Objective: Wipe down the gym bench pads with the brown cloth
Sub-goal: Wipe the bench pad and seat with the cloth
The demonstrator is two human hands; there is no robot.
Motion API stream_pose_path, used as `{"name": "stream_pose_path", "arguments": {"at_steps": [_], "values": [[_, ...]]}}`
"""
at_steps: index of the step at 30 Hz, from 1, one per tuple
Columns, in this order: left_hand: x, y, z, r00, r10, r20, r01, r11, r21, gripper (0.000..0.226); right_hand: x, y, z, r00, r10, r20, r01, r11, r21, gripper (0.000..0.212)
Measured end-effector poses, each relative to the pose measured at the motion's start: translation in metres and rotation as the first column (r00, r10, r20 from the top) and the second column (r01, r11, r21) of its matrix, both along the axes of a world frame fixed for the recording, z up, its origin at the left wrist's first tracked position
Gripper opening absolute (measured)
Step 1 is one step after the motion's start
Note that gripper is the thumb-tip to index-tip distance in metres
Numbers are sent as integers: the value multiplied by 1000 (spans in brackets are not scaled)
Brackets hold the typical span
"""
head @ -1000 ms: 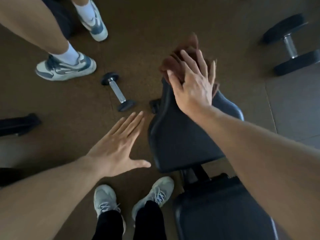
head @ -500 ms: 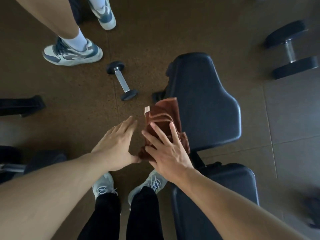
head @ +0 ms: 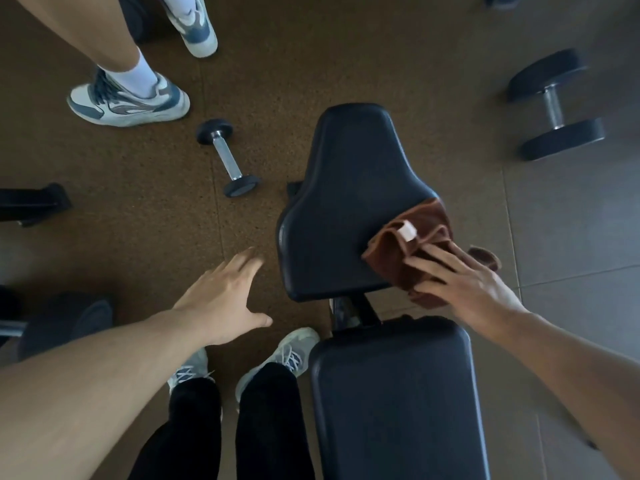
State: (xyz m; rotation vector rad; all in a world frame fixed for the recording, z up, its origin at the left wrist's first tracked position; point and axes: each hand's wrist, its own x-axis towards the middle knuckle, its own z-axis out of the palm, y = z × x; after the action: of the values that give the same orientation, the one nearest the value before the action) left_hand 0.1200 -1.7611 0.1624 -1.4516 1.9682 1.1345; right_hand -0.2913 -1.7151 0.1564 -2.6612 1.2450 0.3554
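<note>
A black seat pad [head: 349, 202] of the gym bench lies in the middle of the head view, with a second, longer black pad [head: 391, 400] below it. The brown cloth [head: 408, 251], bunched and showing a small white tag, rests on the seat pad's near right corner and hangs over its edge. My right hand [head: 464, 285] presses flat on the cloth, fingers spread over it. My left hand [head: 221, 299] hovers open above the floor, left of the seat pad, holding nothing.
A small dumbbell [head: 227, 157] lies on the brown floor left of the seat pad, a larger dumbbell [head: 554, 109] at the upper right. Another person's legs and trainers [head: 128, 102] stand at the upper left. My own shoes [head: 284, 351] are beside the bench.
My right hand has dragged the cloth from the seat pad's far end, to its near left edge, then across to its near right corner. My left hand stays open beside the bench.
</note>
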Motion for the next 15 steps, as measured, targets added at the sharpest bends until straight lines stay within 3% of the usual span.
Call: {"name": "stream_pose_path", "arguments": {"at_steps": [4, 7, 11, 15], "values": [[-24, 12, 8, 994, 104, -37, -102, 994, 33, 104, -2, 15, 9, 965, -259, 41, 258, 966, 31, 62], [-36, 22, 12, 981, 181, -72, -177, 982, 60, 105, 19, 29, 4, 864, -497, 83, 483, 864, 145, 61], [-29, 32, 17, 969, 218, -121, -210, 975, 70, 101, 75, 45, -2, 515, -840, 171, 819, 541, 191, 45], [7, 64, 20, 952, 266, -151, -253, 962, 103, 97, 157, 44, 3, 119, -968, 220, 958, 171, 231, 26]]}}
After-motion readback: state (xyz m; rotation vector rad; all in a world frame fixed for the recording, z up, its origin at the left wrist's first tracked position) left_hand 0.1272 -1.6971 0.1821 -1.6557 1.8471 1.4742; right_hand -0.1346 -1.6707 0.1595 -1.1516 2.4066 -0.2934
